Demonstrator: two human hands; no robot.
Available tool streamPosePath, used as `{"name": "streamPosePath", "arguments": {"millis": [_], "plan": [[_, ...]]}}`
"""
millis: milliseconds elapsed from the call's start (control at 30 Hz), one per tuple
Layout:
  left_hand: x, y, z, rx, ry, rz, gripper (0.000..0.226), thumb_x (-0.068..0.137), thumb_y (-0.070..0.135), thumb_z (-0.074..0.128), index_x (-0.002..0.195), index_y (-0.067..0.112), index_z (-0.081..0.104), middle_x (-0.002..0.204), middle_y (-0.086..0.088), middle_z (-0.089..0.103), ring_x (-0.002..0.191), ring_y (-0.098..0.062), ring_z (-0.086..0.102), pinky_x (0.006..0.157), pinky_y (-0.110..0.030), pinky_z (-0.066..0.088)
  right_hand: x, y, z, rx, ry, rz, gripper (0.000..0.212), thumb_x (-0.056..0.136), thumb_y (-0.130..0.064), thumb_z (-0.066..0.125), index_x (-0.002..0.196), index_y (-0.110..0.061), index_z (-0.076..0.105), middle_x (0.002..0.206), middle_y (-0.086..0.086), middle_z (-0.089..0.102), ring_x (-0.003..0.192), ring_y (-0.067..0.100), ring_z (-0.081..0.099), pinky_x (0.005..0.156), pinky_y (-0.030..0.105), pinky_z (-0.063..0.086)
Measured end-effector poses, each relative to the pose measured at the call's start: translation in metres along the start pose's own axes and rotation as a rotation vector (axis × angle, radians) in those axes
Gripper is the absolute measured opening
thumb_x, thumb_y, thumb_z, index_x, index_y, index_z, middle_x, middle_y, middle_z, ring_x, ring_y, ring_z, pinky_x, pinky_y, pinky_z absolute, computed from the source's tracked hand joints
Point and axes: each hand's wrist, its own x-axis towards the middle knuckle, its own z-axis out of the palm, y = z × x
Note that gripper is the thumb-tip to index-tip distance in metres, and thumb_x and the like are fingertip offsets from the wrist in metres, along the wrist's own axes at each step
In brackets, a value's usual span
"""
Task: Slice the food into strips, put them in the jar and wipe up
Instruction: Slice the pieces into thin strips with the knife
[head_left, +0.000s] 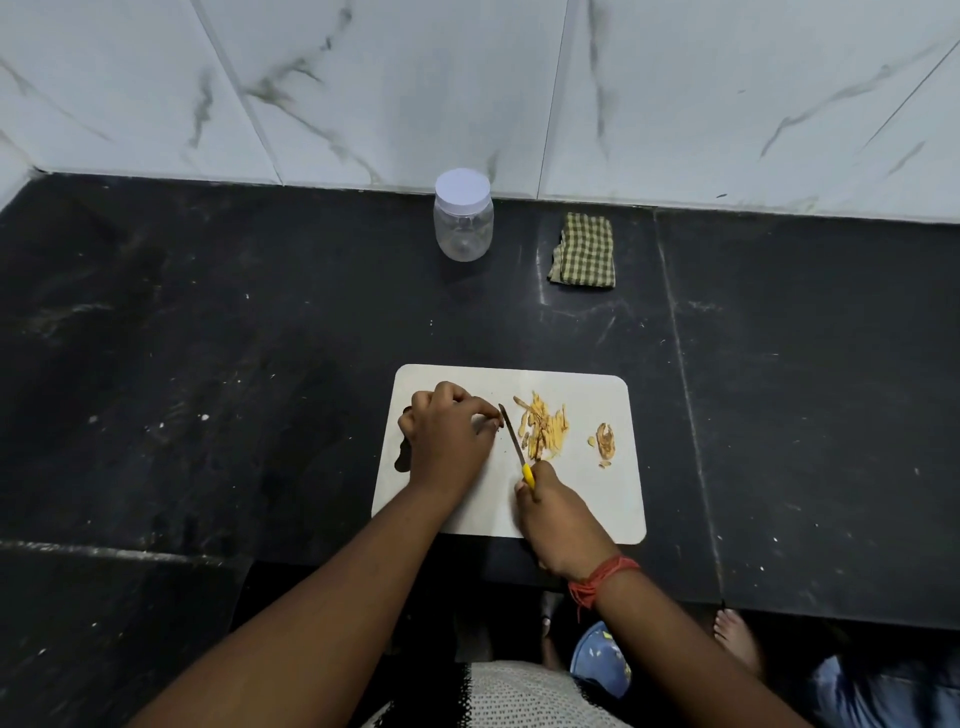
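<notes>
Landmark: white cutting board (571, 499) on black counter (208, 364).

- Left hand (447, 441): over board's left part, fingertips pinching a small dark piece of food (500, 419).
- Knife (514, 441): blade just right of that piece; yellow handle gripped by right hand (561, 525) at board's near edge.
- Strips (543, 426): piled right of blade.
- Peel scrap (604, 439): board's right part.
- Jar (463, 215): beyond board, lidded, by wall.
- Checked cloth (584, 249): right of jar.

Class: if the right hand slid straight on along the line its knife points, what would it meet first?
Probably the left hand's fingertips: the knife in the right hand points up-left toward them.
</notes>
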Motion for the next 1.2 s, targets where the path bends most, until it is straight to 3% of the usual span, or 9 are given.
{"name": "streamPosePath", "arguments": {"millis": [400,533,633,700,833,933,1000,1100,1200], "plan": [[0.004,0.0,0.001,-0.003,-0.024,-0.042,0.011,0.088,0.043,0.069,0.097,0.038,0.074,0.108,0.013,0.051,0.112,-0.019,0.041,0.088,-0.035,0.023,0.0,-0.004,0.005,-0.107,0.022,-0.015,0.009,0.104,-0.02,0.034,0.101,-0.012,0.034,0.075,0.009,0.051,0.068,0.027,0.049,0.06,0.032,0.031],[0.004,0.0,0.001,-0.016,-0.027,-0.043,0.01,0.088,0.042,0.069,0.096,0.038,0.073,0.107,0.014,0.05,0.112,-0.019,0.041,0.088,-0.034,0.021,0.004,-0.003,0.007,-0.162,-0.004,0.004,0.015,0.102,-0.014,0.034,0.113,-0.004,0.039,0.07,0.006,0.049,0.074,0.032,0.054,0.056,0.031,0.027],[0.004,0.0,0.002,-0.022,-0.027,-0.044,0.01,0.087,0.042,0.069,0.095,0.038,0.074,0.106,0.014,0.05,0.112,-0.019,0.041,0.088,-0.034,0.021,0.005,-0.006,0.007,-0.207,-0.025,0.017,0.02,0.102,-0.011,0.034,0.118,-0.002,0.039,0.096,0.022,0.062,0.088,0.034,0.061,0.062,0.029,0.03],[0.004,0.0,0.002,-0.018,-0.028,-0.042,0.009,0.087,0.042,0.069,0.094,0.037,0.074,0.107,0.014,0.051,0.112,-0.02,0.041,0.089,-0.035,0.023,0.008,-0.008,0.007,-0.229,-0.037,0.041,0.02,0.102,-0.011,0.034,0.117,-0.001,0.041,0.103,0.022,0.062,0.087,0.031,0.059,0.066,0.028,0.031],[0.004,0.001,0.003,-0.016,-0.017,-0.052,0.009,0.088,0.04,0.068,0.093,0.036,0.074,0.107,0.013,0.052,0.111,-0.02,0.043,0.09,-0.037,0.026,0.017,-0.003,0.01,-0.301,-0.088,0.034,0.019,0.1,-0.007,0.033,0.115,0.0,0.042,0.071,-0.002,0.04,0.062,0.013,0.046,0.055,0.022,0.028],[0.004,0.002,0.004,-0.023,-0.012,-0.074,0.008,0.088,0.04,0.068,0.091,0.036,0.074,0.107,0.013,0.053,0.111,-0.021,0.043,0.092,-0.039,0.028,0.021,-0.003,0.01,-0.257,-0.084,0.075,0.021,0.102,-0.015,0.033,0.118,-0.004,0.043,0.072,-0.006,0.034,0.092,0.027,0.06,0.07,0.023,0.036],[0.003,0.003,0.004,-0.024,-0.011,-0.083,0.008,0.087,0.039,0.068,0.091,0.035,0.074,0.107,0.013,0.053,0.11,-0.021,0.044,0.093,-0.039,0.028,0.02,-0.004,0.011,-0.21,-0.08,0.103,0.027,0.103,-0.02,0.034,0.123,-0.003,0.042,0.074,-0.007,0.035,0.106,0.031,0.059,0.078,0.027,0.038],[0.002,0.003,0.005,-0.012,0.004,-0.078,0.007,0.088,0.038,0.067,0.091,0.035,0.073,0.107,0.012,0.053,0.11,-0.02,0.044,0.093,-0.04,0.029,0.015,-0.003,0.012,-0.202,-0.106,0.105,0.027,0.103,-0.019,0.034,0.125,-0.004,0.042,0.077,-0.005,0.039,0.108,0.032,0.059,0.079,0.027,0.038],[0.001,0.003,0.006,-0.005,0.011,-0.073,0.006,0.088,0.038,0.067,0.09,0.035,0.072,0.107,0.012,0.053,0.11,-0.02,0.044,0.093,-0.04,0.029,0.007,0.006,0.012,-0.216,-0.107,0.095,0.011,0.103,-0.019,0.035,0.111,-0.014,0.04,0.084,0.0,0.047,0.104,0.031,0.06,0.076,0.026,0.038]]}}
